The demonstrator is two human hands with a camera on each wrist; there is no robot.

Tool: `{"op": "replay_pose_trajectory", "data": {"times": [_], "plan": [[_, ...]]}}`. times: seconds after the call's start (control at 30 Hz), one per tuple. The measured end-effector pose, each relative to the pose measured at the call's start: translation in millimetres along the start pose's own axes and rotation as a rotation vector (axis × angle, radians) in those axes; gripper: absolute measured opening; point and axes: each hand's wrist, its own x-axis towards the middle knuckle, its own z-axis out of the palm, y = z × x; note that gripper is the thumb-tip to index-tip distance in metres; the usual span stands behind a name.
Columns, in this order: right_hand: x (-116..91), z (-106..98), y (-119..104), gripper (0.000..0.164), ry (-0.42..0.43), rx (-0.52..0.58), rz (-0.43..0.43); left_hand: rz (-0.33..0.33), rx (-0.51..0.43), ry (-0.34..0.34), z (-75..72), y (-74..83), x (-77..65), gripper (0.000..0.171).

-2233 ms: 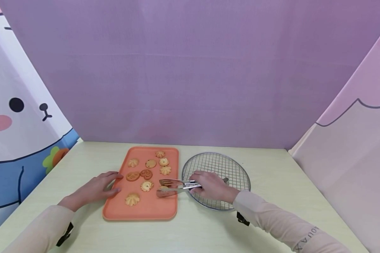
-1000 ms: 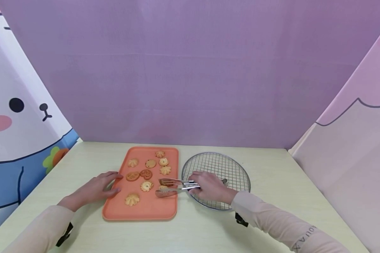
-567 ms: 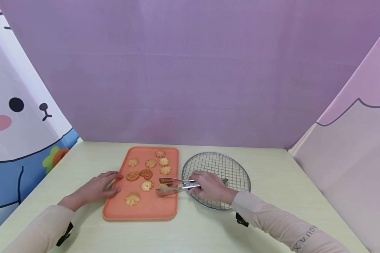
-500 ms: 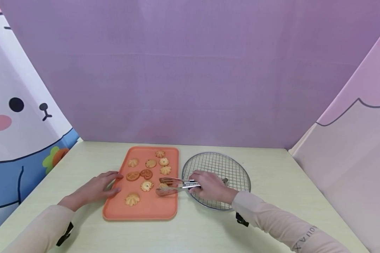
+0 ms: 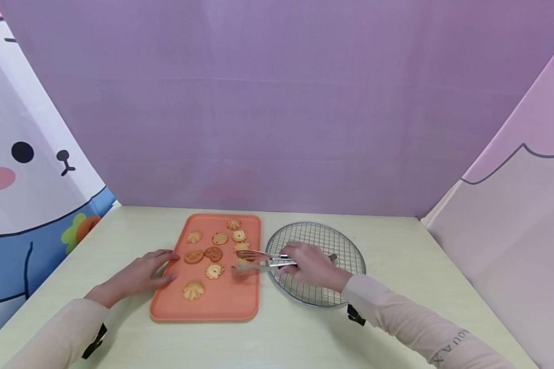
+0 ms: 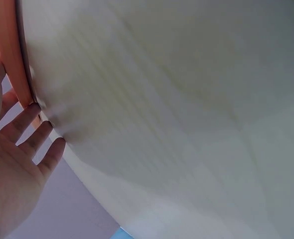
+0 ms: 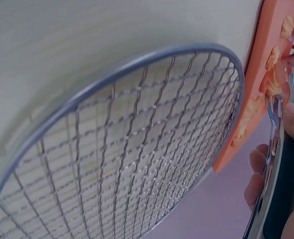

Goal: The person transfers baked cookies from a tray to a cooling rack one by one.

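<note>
My right hand [image 5: 311,266] grips a pair of metal tongs [image 5: 281,264] with a dark handle, above the wire rack. The tongs' tips reach over the right side of the orange tray [image 5: 221,308], with a swirled cookie [image 7: 274,82] between them. From the head view, the tips partly hide that cookie and overlap another piped cookie [image 5: 241,246] behind. At the tray's left edge rests my left hand [image 5: 136,277], fingers spread. Its fingertips [image 6: 57,145] touch the table beside the rim in the left wrist view.
Several more cookies lie on the tray, among them a brown pretzel-shaped one [image 5: 213,253] and a large piped one [image 5: 193,290]. Just right of the tray is the round wire rack [image 5: 337,246]. A purple backdrop [image 5: 277,128] stands behind the pale table [image 5: 277,338].
My right hand and the tongs have shifted up and slightly right in the head view, carrying the pinched cookie along. The left hand and the tray stay put.
</note>
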Motion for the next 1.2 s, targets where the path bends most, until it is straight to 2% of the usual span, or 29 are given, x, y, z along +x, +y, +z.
{"op": "replay_pose_trajectory", "data": {"times": [0.47,0.93,1.2], "plan": [[-6.9,-12.3,19.2,0.034,0.025,-0.065,0.078,-0.009,-0.003,-0.013,-1.6,2.0,-0.3,0.055],[-16.4,-16.3,50.3,0.036,0.046,-0.097,0.202,-0.001,0.005,-0.009,-2.2,2.3,-0.1,0.055],[-19.2,-14.5,66.9,0.035,0.04,-0.054,0.277,-0.012,0.005,-0.013,-1.8,2.5,-0.4,0.055]]}}
